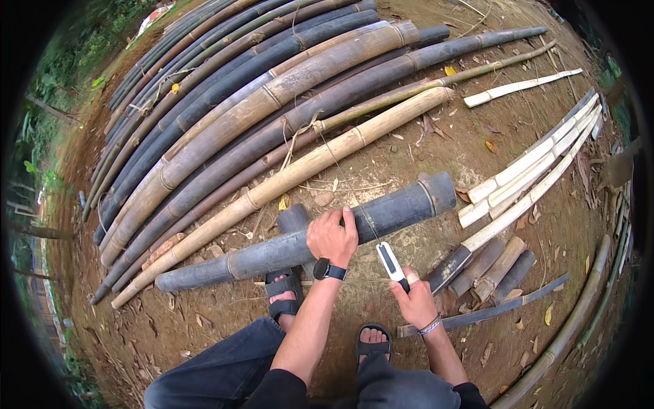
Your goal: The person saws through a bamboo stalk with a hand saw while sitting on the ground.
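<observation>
A dark grey bamboo pole lies aslant in front of me, its thick end up to the right. It rests across a short bamboo piece that shows behind it and under it. My left hand, with a watch at the wrist, is closed over the top of the pole. In my right hand is a hand saw with a white and black handle. Its thin blade, seen nearly edge-on, crosses the pole just right of my left hand. Whether the teeth have cut in, I cannot tell.
Many long bamboo poles lie side by side at the back left, a pale pole nearest. Split pale strips and short bamboo offcuts lie to the right. My sandalled feet stand on bare soil close to the pole.
</observation>
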Motion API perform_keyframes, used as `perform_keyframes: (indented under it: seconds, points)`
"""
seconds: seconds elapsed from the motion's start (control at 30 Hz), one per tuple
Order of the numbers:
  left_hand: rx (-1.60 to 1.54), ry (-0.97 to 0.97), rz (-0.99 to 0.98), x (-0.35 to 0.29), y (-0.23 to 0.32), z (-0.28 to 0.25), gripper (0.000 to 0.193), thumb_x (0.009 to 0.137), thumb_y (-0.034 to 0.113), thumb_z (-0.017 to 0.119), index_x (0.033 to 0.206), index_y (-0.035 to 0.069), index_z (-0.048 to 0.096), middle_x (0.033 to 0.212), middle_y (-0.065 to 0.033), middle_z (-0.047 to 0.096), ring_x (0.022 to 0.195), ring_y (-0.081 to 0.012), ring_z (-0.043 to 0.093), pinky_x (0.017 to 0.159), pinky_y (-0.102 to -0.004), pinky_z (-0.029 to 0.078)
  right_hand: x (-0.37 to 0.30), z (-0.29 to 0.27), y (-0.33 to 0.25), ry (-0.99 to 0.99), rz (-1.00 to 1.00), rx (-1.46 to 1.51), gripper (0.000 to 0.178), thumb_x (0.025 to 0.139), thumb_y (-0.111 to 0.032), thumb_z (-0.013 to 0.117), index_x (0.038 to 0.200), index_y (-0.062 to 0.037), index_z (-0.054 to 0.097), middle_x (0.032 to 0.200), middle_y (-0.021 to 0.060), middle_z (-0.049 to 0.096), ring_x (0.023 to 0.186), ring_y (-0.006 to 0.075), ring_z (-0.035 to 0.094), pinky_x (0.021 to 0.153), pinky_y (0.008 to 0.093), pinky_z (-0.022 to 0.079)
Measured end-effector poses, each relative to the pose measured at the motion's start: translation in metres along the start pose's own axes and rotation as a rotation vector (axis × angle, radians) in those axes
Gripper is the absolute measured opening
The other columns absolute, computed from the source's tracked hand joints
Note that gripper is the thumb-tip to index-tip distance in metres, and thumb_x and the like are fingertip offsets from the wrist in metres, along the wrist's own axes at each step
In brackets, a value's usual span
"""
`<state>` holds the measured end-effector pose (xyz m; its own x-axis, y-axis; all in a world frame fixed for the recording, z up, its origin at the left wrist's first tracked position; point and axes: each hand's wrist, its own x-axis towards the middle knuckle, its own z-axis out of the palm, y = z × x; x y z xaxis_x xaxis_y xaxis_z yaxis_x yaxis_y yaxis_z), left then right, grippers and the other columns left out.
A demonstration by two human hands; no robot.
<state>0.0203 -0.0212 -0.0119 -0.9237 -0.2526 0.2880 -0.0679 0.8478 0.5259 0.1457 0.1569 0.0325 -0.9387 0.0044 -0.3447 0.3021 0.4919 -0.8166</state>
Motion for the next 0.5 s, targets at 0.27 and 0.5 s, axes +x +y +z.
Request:
perform_keyframes:
  seconds: [0.27, 0.5]
  points:
    - [0.019, 0.009, 0.001, -0.003, -0.001, 0.005, 0.037, 0.099, 0.033, 0.056, 0.091, 0.005, 0.077, 0.093, -0.0143, 0.075, 0.088, -0.0362, 0.070, 0.083, -0.0452, 0.052, -0.004, -0.003, 0.002, -0.024, 0.017, -0.031, 0.037, 0.099, -0.034, 0.065, 0.113, -0.0004, 0.062, 0.075, 0.0271, 0.065, 0.082, 0.0495, 0.067, 0.066, 0.0507, 0.051]
    - [-0.019, 0.067, 0.033, -0.003, 0.001, 0.002, 0.038, 0.099, 0.034, 0.056, 0.088, 0.004, 0.077, 0.090, -0.0143, 0.074, 0.088, -0.0366, 0.069, 0.087, -0.0450, 0.052, -0.034, 0.002, 0.011, 0.025, -0.008, -0.007, 0.037, 0.098, -0.031, 0.066, 0.122, -0.0022, 0.062, 0.077, 0.0264, 0.067, 0.082, 0.0489, 0.069, 0.068, 0.0492, 0.053]
